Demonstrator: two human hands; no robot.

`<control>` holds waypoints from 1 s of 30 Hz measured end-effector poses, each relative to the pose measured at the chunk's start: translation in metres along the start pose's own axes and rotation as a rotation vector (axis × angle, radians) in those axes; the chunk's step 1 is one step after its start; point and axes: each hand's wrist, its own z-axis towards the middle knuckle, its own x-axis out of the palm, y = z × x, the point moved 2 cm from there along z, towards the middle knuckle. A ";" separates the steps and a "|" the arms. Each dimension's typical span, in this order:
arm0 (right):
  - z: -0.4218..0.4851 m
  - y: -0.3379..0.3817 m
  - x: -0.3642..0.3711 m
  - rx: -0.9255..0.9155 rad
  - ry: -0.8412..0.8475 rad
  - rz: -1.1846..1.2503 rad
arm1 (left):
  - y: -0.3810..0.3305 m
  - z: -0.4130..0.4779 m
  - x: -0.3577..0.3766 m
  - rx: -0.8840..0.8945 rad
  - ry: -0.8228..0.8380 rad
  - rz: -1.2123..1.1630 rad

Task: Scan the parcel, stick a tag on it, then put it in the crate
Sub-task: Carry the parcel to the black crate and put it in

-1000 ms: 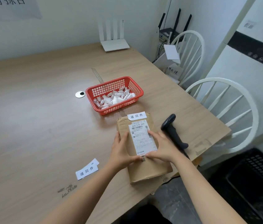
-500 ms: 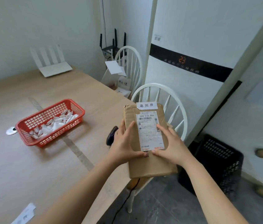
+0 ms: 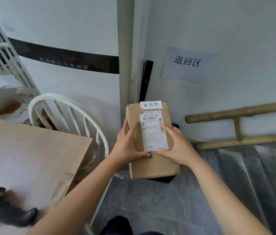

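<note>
I am gripping the tagged brown cardboard parcel (image 3: 152, 141) with my left hand (image 3: 128, 146) and right hand (image 3: 176, 145); only the crate drop is remaining; crate mostly hidden.

both arms reach forward (bare), left hand (image 3: 128, 146) and right hand (image 3: 178, 145) clasping, fingers spread.

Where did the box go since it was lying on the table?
Both hands, left hand and right hand, lifted the parcel off the table and carried it rightward, out over the floor above the black crate. The white tag stayed stuck on top; the scanner stayed on the table.
</note>
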 end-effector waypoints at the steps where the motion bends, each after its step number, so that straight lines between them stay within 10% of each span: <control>1: 0.008 -0.010 -0.004 0.022 -0.016 0.017 | -0.003 0.016 0.005 0.013 0.033 0.002; 13: 0.143 -0.165 0.012 0.277 -0.089 0.084 | 0.044 0.215 0.117 0.031 0.299 0.034; 30: 0.355 -0.544 0.286 0.347 0.066 0.075 | 0.386 0.408 0.471 -0.169 0.344 0.039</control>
